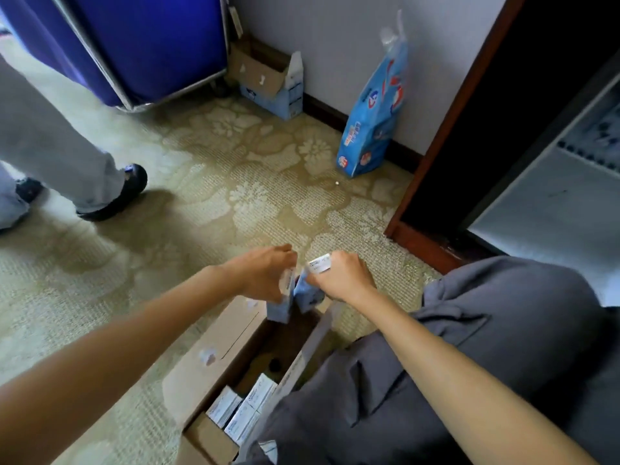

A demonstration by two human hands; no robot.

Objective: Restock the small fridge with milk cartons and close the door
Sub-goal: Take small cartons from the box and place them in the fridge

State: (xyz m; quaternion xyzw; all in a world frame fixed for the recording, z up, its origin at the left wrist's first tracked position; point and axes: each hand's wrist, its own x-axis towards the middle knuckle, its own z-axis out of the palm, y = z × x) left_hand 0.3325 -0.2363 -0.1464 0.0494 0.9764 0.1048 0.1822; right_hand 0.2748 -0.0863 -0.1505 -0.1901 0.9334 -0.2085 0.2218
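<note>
Bystander's legs (50, 146) at 9 o'clock, standing on the carpet (235, 182), not part of the job. Blue cart (151, 45) at 11, parked by the wall. Small box (268, 78) at 12 beside it, flaps open, contents not visible. Blue bag (375, 122) at 1, leaned on the wall so it stays upright.

Left hand (261, 276) just below frame centre. Its fingers curl down over the top of the left carton (280, 307), gripping from above. The forearm reaches in long from 8 o'clock, wrist bent down. Right hand (345, 276) just beside it, knuckles up, fist closed round the right carton (308, 293), a white label end poking out past the fingers. That forearm comes in from 5 o'clock over the knee (469, 330).

The two cartons hang close together, touching or nearly, can't tell which. They are over the far end of the case (214, 350), which lies open on the carpet at 6, against the knee, likely put there for short reach. One carton per hand probably halves the trips. Spare cartons (241, 407) stand packed in the near end of the case.

Fridge (543, 196) at 3 o'clock, set in a dark wood cabinet. Its white inner face shows, so the door looks open for loading. Both held cartons are well apart from it. Judged step: a pair lifted out, next a swing toward 3. Door not yet closed.
</note>
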